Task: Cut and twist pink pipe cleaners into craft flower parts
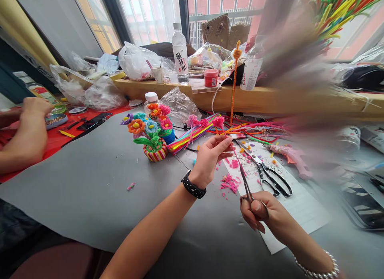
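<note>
Between the thumb and fingers of my left hand (211, 157) is the stem of a pink pipe-cleaner flower (218, 122), its head pointing up and away. My right hand (258, 209) grips small scissors (245, 185) by their finger loops. The tips of the blades meet the lower end of the pink stem. Pink fuzz clippings (229, 184) lie on the grey table below. Larger black-handled scissors (268, 177) rest on a white paper sheet (288, 219) beyond my right hand.
A small striped pot of fuzzy flowers (155, 150) stands left of my hands. Behind it lie bundled coloured pipe cleaners (195, 136) and a pink glue gun (292, 157). Water bottles (180, 55) line the wooden ledge. Another person's arm (27, 135) is at the left. A blurred shape covers the right.
</note>
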The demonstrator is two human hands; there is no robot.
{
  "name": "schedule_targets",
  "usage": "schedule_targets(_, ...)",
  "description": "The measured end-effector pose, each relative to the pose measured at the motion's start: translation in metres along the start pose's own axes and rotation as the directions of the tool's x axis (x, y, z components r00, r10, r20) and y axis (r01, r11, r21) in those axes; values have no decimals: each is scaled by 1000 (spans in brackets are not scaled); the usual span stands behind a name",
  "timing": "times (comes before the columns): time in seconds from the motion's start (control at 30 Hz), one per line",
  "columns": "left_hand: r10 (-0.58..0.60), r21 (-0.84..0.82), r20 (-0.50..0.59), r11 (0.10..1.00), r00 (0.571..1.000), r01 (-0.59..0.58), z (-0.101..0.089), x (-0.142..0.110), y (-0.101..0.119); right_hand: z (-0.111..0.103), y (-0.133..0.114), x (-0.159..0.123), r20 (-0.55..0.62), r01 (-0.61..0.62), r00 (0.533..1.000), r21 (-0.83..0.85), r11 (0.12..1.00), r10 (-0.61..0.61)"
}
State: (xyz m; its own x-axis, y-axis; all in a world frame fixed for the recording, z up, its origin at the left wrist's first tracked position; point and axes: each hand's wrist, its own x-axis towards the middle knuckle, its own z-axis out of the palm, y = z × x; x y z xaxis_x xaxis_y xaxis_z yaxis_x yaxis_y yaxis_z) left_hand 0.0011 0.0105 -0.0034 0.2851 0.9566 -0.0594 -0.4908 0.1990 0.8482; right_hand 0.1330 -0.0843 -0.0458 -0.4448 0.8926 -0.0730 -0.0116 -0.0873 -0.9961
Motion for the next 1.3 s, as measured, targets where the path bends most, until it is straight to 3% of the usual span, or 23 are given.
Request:
schedule_targets(0.13, 5, -21, -1, 1000, 1000, -5, -1, 0, -1, -2, 3, -1, -62, -28, 998, -40, 999, 25)
schedule_targets(0.3, -2, -16, -7, 1000, 1000, 2, 0, -1, 1, -2, 0, 0, -61, -42, 997, -53, 998, 39)
schedule_targets(0.5, 24, -6, -20, 1000, 1000, -24, -2, 1, 4, -2, -6, -1, -50, 79, 995, -61, 995, -83)
schedule_targets(0.6, -9, 23, 16, 1000, 1000, 8, -2, 0, 4, -5, -7, -2, -270, 140, 949, -100, 985, -162)
schedule_targets(0.67, -45, 61, 66, 997, 997, 41, 0, -1, 3, -9, -7, -1, -451, 109, 882, -81, 991, -134)
schedule_targets(0.73, -85, 100, 125, 992, 989, 73, 2, -3, 1, -11, -6, -1, -534, 69, 842, -39, 997, -79)
schedule_targets(0.97, -173, 154, 226, 978, 959, 140, 6, -7, -6, -10, -6, 0, -435, 5, 899, -114, 993, -54)
schedule_targets(1.3, -111, 79, 154, 992, 982, 100, 0, -3, 3, -5, -12, 1, -395, -38, 917, -206, 978, -47)
